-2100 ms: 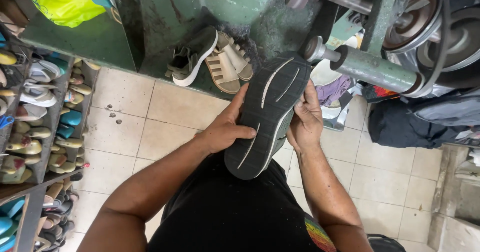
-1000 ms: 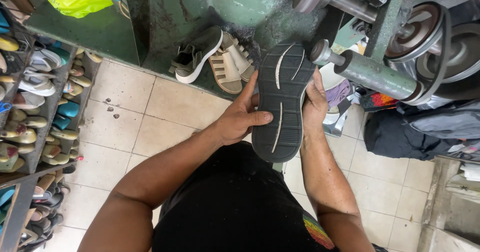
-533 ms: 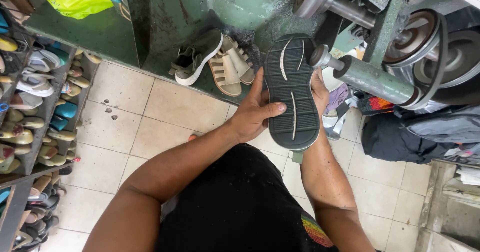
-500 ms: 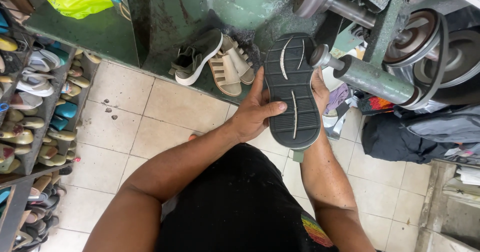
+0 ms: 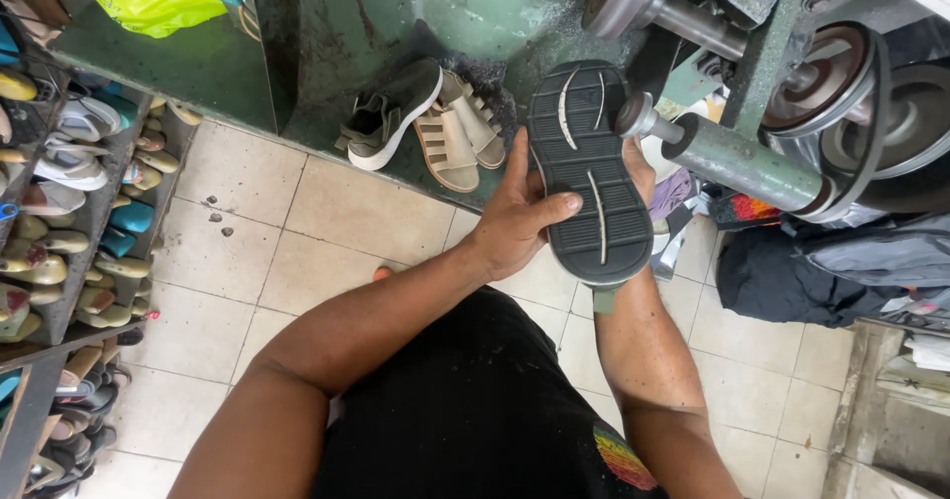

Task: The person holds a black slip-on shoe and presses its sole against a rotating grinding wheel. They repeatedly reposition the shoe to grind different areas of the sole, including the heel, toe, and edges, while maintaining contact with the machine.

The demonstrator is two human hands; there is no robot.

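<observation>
Black rubber-soled shoe (image 5: 586, 168), sole up, clamped between left hand (image 5: 515, 217) at 9 o'clock and right hand (image 5: 641, 168) at 3, near machine shaft (image 5: 722, 153). Looks light, flexible; hold by edges.

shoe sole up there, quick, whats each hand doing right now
Left hand: closed on the dark shoe, thumb across its sole.
Right hand: behind the shoe, mostly hidden; grip cannot be told.
</observation>
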